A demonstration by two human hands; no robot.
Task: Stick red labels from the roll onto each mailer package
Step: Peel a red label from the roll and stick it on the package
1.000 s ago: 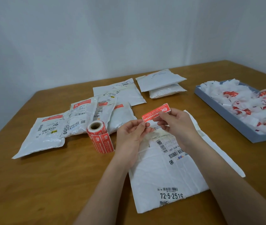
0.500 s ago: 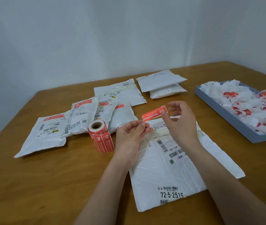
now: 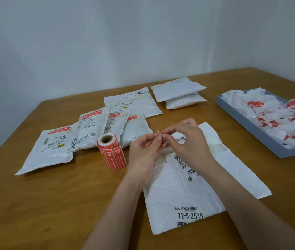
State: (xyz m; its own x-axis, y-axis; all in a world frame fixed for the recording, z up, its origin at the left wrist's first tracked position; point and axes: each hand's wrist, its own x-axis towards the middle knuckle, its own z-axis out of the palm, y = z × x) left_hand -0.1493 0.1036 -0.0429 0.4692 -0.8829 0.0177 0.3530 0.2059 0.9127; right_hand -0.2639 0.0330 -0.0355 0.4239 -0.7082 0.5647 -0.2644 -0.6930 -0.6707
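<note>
Head view gives me both hands meeting above the near mailer (image 3: 182,188), which lies flat on the tabletop (image 3: 53,204). My left hand (image 3: 144,152) and right hand (image 3: 188,141) pinch one small strip (image 3: 159,132) together at their fingertips; it shows edge-on, so I cannot tell its colour or whether it is label or backing. Just left of my left hand the red label roll (image 3: 111,150) lies on its side, a few labels trailing toward me. Beyond it sit overlapping mailers already labelled red (image 3: 56,143); past the hands, more white mailers (image 3: 177,89). Well right of my right hand, a grey tray (image 3: 251,130) holds crumpled paper scraps.
</note>
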